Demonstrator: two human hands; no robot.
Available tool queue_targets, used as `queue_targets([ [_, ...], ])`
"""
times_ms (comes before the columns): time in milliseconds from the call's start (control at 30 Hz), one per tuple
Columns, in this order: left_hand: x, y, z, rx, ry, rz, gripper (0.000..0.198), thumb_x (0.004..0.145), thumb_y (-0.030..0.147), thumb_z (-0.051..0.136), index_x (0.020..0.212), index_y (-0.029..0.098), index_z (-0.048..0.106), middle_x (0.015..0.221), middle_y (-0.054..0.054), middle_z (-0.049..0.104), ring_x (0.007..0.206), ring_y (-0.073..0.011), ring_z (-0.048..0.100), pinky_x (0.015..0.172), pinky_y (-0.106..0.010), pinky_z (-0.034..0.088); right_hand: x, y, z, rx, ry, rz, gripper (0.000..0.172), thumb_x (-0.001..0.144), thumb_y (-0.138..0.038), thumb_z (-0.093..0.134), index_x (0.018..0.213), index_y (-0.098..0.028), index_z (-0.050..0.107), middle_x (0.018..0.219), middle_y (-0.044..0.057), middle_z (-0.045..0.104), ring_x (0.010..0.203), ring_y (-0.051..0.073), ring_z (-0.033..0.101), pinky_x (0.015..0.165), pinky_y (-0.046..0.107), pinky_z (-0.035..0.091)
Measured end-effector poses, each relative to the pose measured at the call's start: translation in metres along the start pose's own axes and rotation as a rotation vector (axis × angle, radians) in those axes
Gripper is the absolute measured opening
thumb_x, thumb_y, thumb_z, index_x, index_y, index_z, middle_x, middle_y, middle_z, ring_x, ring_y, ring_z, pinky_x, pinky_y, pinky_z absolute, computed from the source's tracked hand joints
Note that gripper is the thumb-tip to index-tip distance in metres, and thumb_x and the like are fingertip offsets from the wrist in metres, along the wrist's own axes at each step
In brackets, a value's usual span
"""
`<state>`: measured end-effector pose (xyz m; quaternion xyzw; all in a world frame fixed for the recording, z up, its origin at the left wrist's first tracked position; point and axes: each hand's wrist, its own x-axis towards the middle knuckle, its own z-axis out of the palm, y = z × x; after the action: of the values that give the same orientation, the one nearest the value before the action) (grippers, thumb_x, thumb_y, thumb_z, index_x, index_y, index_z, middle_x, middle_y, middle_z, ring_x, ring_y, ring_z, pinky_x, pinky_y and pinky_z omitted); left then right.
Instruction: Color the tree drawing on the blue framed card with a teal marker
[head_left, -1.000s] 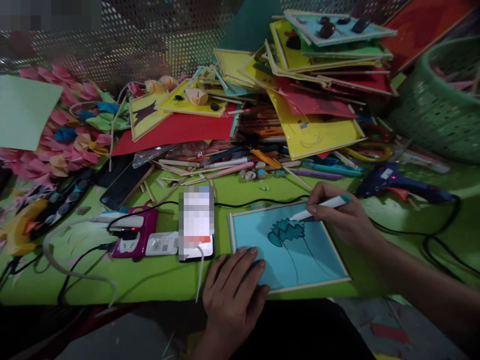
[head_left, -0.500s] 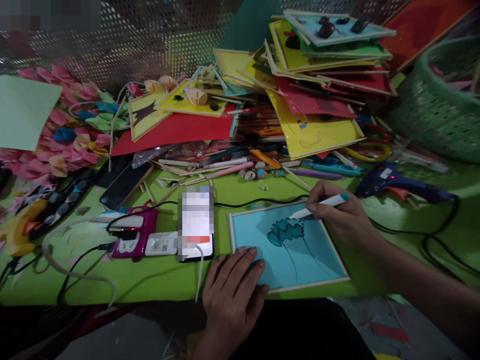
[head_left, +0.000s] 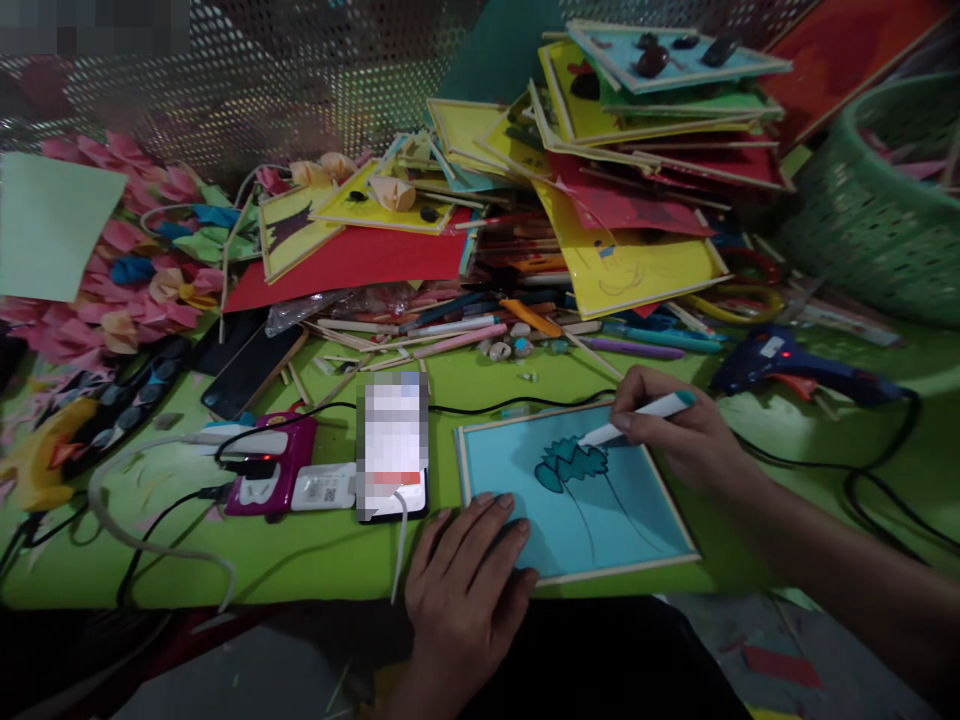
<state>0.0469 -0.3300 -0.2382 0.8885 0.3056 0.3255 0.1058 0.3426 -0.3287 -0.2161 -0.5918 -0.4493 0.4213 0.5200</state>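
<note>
A blue sheet of paper (head_left: 510, 455) edged with thin wooden sticks lies on the green table in front of me. On it is a dark green drawing (head_left: 574, 465) with jagged outlines and two long curved lines running down. My right hand (head_left: 671, 425) grips a white marker (head_left: 637, 418) with a green end, its tip against the upper part of the drawing. Flat on the sheet's lower left corner rests my left hand (head_left: 469, 575), fingers stretched out and holding nothing.
Left of the sheet lie a phone (head_left: 391, 450) with a cable and a purple power strip (head_left: 281, 465). A blue glue gun (head_left: 795, 365) sits to the right, near a green basket (head_left: 885, 200). Behind are pens, sticks and a pile of framed pictures (head_left: 637, 250).
My right hand and the marker have shifted very slightly, the tip still at the drawing's top. The left hand stays in place.
</note>
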Motion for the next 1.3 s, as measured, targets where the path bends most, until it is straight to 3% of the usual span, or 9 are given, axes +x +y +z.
queue_targets([
  [1300,-0.0067,-0.0048,0.002,0.054,-0.007,0.022,0.028,0.098,0.026,0.062,0.123,0.025,0.073,0.128,-0.005,0.077,0.124,-0.0218,0.07,0.113,-0.038,0.042,0.002,-0.0005,0.0001,0.015,0.045,0.008,0.021,0.083,-0.035,0.077,0.072,-0.022,0.065,0.064,-0.002,0.052,0.058,0.015,0.04,0.055,0.031,0.031],
])
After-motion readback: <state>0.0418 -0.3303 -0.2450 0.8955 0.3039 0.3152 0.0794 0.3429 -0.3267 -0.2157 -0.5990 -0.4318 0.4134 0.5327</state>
